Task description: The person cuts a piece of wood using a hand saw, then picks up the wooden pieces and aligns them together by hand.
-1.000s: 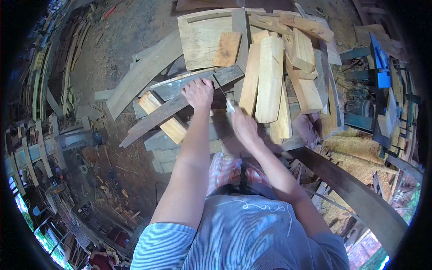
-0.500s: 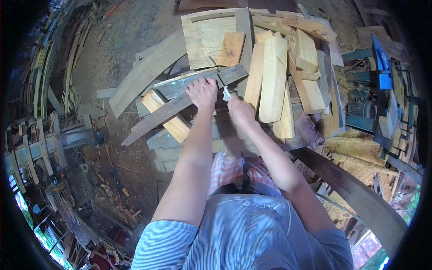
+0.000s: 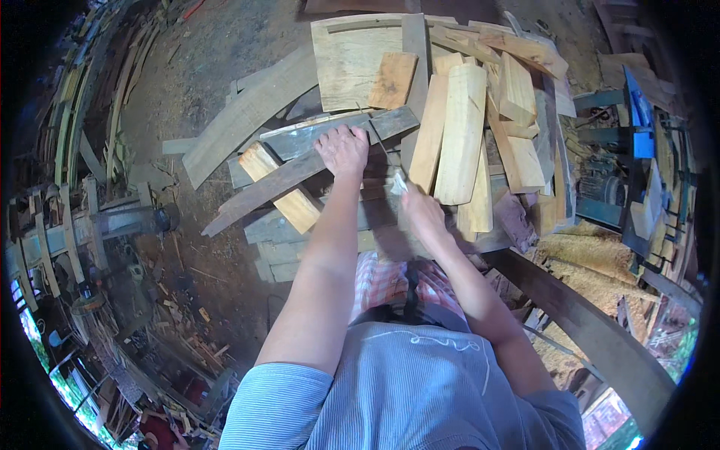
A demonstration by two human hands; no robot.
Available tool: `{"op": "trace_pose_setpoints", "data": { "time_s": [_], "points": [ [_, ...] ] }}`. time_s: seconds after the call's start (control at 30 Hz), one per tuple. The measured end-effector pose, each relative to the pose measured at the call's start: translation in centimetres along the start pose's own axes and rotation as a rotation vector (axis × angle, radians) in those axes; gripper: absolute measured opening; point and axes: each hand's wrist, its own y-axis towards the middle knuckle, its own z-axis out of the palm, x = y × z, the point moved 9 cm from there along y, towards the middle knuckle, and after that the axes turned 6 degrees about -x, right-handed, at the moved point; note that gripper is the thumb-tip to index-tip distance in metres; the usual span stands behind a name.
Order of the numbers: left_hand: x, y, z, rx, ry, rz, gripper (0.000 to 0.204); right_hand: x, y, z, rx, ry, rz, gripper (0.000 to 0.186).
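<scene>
My left hand point(image 3: 341, 150) grips a long weathered grey board point(image 3: 255, 191), fingers curled over its far edge. This board lies across a pale timber block point(image 3: 292, 206) and reaches rightward beyond my hand. In my right hand point(image 3: 421, 217), closed fingers hold the white handle of a thin-bladed saw point(image 3: 399, 180), whose dark blade runs up across the board just right of my left hand. Light offcuts point(image 3: 459, 135) lie beside the saw, and a square orange-tinted piece point(image 3: 392, 79) rests on a pale panel beyond.
A machine with blue panels point(image 3: 641, 120) stands at right, above sawdust point(image 3: 581, 247). Wooden racks point(image 3: 67, 232) and stacked planks point(image 3: 124, 90) line the left. A dark beam point(image 3: 600, 322) runs diagonally at lower right. A person in red point(image 3: 157, 431) is at the bottom left edge.
My right hand and saw rose along the cutting line, then pulled back toward my body. My left hand stays on the board. The whole view has shifted slightly.
</scene>
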Motion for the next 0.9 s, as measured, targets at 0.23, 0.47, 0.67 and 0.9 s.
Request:
{"op": "trace_pose_setpoints", "data": {
  "time_s": [0.23, 0.47, 0.67, 0.9],
  "points": [
    [-1.4, 0.2, 0.8, 0.098, -0.03, 0.004, 0.037, 1.5, 5.0, -0.1, 0.015, -0.068, -0.012, 0.026],
    [-0.5, 0.5, -0.3, 0.052, -0.014, -0.009, 0.037, 1.5, 1.6, -1.1, -0.008, -0.006, -0.012, 0.029],
    [-0.5, 0.2, 0.6, 0.091, -0.037, -0.01, 0.036, 1.6, 3.4, -0.1, -0.012, -0.043, 0.013, 0.03],
    [-1.3, 0.4, 0.6, 0.118, -0.072, -0.018, 0.038, 2.2, 6.5, -0.3, -0.038, -0.125, -0.01, 0.03]
  ]
}}
